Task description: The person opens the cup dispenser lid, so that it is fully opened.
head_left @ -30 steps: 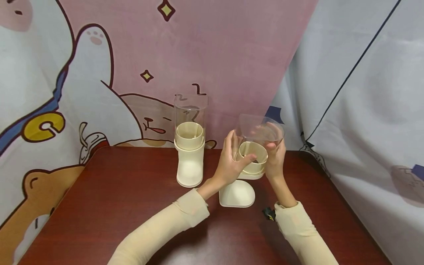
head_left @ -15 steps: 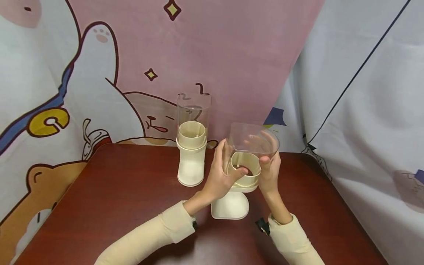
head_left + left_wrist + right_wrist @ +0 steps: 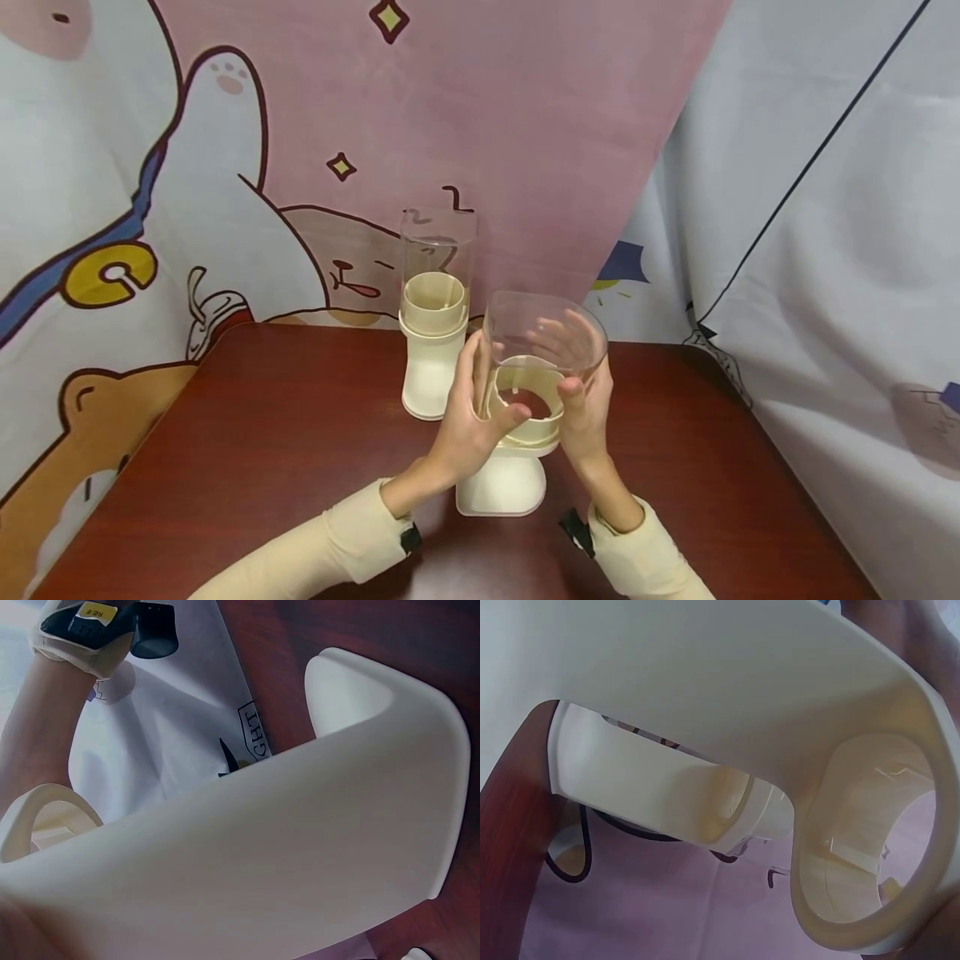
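Both hands hold a cream stand (image 3: 501, 485) topped by a clear plastic container (image 3: 517, 321). My left hand (image 3: 467, 427) grips its left side, with the thumb over the cream collar inside the clear wall. Around the right side curls my right hand (image 3: 588, 412), its far fingers showing through the clear plastic. The left wrist view has the curved stand body (image 3: 247, 847) running down to its foot, close to the tabletop; whether it touches is unclear. An open oval ring (image 3: 806, 911) on the stand's underside shows in the right wrist view.
A matching cream stand (image 3: 429, 385) with its own clear container (image 3: 438, 229) stands upright at the back of the dark red table (image 3: 300, 450). Behind hangs a cartoon-printed cloth (image 3: 540, 125), with a whitish cloth (image 3: 795, 250) on the right.
Both hands have brought the held stand and container leftward and nearer to me, keeping their grip. The other stand stays in place; the head view has shifted slightly.
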Demonstrator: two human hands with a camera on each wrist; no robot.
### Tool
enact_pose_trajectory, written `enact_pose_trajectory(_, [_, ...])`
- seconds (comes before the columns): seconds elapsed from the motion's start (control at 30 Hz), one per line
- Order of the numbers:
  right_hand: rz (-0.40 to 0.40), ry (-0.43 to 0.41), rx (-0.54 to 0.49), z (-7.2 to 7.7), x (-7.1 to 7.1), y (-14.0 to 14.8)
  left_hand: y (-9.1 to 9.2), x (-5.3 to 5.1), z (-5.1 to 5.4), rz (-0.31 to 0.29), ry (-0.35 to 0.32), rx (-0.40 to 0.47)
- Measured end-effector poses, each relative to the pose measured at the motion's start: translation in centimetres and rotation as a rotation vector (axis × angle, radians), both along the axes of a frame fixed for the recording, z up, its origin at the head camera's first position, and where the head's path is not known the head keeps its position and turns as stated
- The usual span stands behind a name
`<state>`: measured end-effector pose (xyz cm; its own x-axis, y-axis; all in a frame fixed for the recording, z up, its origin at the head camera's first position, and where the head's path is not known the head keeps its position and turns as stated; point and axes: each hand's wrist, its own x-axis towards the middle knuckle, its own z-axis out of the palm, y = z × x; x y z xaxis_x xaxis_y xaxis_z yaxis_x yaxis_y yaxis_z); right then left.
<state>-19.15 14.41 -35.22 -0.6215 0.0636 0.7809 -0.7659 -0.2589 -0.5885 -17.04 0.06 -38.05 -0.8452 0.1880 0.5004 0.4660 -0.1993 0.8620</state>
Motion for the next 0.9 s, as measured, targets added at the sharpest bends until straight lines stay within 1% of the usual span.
enact_pose_trajectory(0.1, [0.006,0.000,-0.003,0.0,0.1,0.0,-0.1,0.1,-0.1,-0.006,-0.011,0.001])
enact_pose_trajectory(0.23, [0.011,-0.004,0.002,0.0,0.0,-0.1,-0.4,0.0,-0.4,-0.008,-0.005,-0.006])
enact_pose_trajectory(0.3, [0.013,-0.006,0.005,-0.1,-0.1,-0.2,-0.7,-0.2,-0.7,-0.013,0.016,-0.025])
enact_pose_trajectory(0.37, [0.015,-0.005,0.006,-0.1,-0.2,-0.2,-1.1,-0.4,-1.1,-0.004,0.058,-0.069])
enact_pose_trajectory(0.43, [0.015,-0.007,0.008,-0.2,-0.3,-0.2,-1.5,-0.5,-2.0,0.017,0.095,-0.132])
enact_pose_trajectory(0.47, [0.014,-0.005,0.009,-0.2,-0.3,-0.2,-1.7,-0.6,-2.6,0.024,0.107,-0.163])
enact_pose_trajectory(0.57, [0.009,0.003,0.014,-0.3,-0.3,-0.3,-2.4,-0.6,-4.7,0.035,0.087,-0.253])
enact_pose_trajectory(0.63, [0.011,0.008,0.014,-0.3,-0.3,-0.3,-2.8,-0.7,-5.8,0.004,0.072,-0.269])
enact_pose_trajectory(0.67, [0.015,0.012,0.014,-0.3,-0.3,-0.3,-2.9,-0.8,-6.1,-0.014,0.070,-0.271])
enact_pose_trajectory(0.73, [0.022,0.015,0.008,-0.2,-0.3,-0.3,-3.0,-1.1,-6.4,-0.030,0.079,-0.283])
enact_pose_trajectory(0.8, [0.029,0.021,-0.001,-0.1,-0.2,-0.2,-3.0,-1.3,-6.3,-0.033,0.097,-0.294])
enact_pose_trajectory(0.9, [0.028,0.033,-0.013,0.0,-0.2,-0.1,-2.9,-1.3,-6.1,-0.005,0.107,-0.342])
